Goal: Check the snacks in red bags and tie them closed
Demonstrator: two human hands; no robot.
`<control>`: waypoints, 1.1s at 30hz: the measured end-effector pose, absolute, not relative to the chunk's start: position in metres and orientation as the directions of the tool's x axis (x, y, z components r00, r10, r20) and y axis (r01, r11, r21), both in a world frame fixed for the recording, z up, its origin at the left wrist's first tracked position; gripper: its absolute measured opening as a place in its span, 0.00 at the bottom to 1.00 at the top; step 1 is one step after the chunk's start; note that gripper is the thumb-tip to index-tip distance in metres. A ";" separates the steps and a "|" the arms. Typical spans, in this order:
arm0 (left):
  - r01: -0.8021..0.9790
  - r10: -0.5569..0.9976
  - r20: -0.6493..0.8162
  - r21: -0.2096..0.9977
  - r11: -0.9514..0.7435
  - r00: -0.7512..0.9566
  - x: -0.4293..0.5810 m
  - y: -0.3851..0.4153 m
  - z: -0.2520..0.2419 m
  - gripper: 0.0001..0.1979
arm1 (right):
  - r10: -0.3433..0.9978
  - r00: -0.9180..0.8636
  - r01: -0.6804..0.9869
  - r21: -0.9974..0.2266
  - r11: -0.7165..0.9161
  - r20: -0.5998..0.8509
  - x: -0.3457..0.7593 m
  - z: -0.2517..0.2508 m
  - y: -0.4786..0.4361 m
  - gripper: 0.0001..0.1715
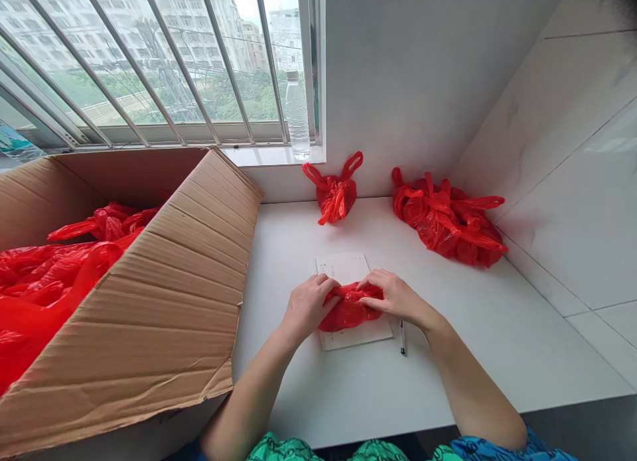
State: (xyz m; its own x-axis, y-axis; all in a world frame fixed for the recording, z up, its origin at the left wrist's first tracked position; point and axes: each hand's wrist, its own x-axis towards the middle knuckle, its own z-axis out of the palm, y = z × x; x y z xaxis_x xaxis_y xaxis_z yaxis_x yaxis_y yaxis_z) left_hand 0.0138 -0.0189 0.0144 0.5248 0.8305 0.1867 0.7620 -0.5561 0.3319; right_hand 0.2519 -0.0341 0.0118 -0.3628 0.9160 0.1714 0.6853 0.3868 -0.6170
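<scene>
A red plastic bag [348,313] lies bunched up over a white notepad [343,267] on the white table. My left hand [309,304] pinches the left side of the bag between thumb and fingers. On the opposite side, my right hand [391,292] grips the bag the same way. What is inside the bag cannot be seen. Handwriting shows on the exposed top part of the notepad, and the bag covers its middle. Just right of the notepad, below my right wrist, lies a pen [403,338].
A large cardboard box [164,295] holding red plastic bags [54,275] stands at the left. One tied red bag [336,194] sits by the back wall, and a pile of tied red bags [450,221] at the back right. A water bottle [297,116] stands on the windowsill.
</scene>
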 end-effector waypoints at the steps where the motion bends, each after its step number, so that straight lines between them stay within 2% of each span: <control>1: 0.767 0.835 0.243 0.330 -0.550 0.494 0.014 -0.019 0.014 0.06 | 0.916 -0.345 0.695 -0.599 0.396 0.205 0.250 0.011 -0.034 0.03; 5: 0.770 0.818 0.455 0.355 -0.530 0.353 0.015 -0.018 0.018 0.13 | 0.884 -0.211 0.753 -0.507 0.419 0.418 0.237 0.007 -0.032 0.06; 7: 0.784 0.809 0.457 0.314 -0.535 0.369 0.014 -0.018 0.023 0.17 | 0.869 -0.177 0.788 -0.463 0.406 0.461 0.234 0.006 -0.033 0.07; 11: 0.792 0.783 0.420 0.207 -0.575 0.459 0.017 -0.025 0.028 0.28 | 0.839 -0.256 0.807 -0.372 0.459 0.481 0.231 0.003 -0.034 0.25; 15: 0.783 0.764 0.375 0.140 -0.606 0.525 0.026 -0.028 0.013 0.30 | 0.840 -0.371 0.816 -0.293 0.498 0.396 0.220 -0.015 -0.035 0.34; 18: 0.822 0.808 0.309 0.122 -0.557 0.502 0.030 -0.022 -0.012 0.27 | 0.885 -0.349 0.867 -0.251 0.430 0.309 0.210 -0.033 -0.034 0.34; 22: 0.846 0.836 0.293 0.134 -0.516 0.463 0.031 -0.014 -0.035 0.27 | 0.917 -0.321 0.888 -0.260 0.379 0.239 0.204 -0.045 -0.029 0.33; 33: 0.845 0.850 0.308 0.197 -0.497 0.428 0.035 -0.004 -0.037 0.25 | 0.949 -0.245 0.913 -0.283 0.294 0.196 0.197 -0.046 -0.020 0.33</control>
State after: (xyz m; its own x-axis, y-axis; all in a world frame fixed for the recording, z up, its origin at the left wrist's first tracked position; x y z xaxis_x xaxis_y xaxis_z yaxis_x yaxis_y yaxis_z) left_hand 0.0352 -0.0037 -0.0372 0.4275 0.8499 0.3082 0.8452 -0.4967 0.1972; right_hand 0.1965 -0.0198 -0.0456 -0.2452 0.9495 0.1960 0.9128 0.2942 -0.2831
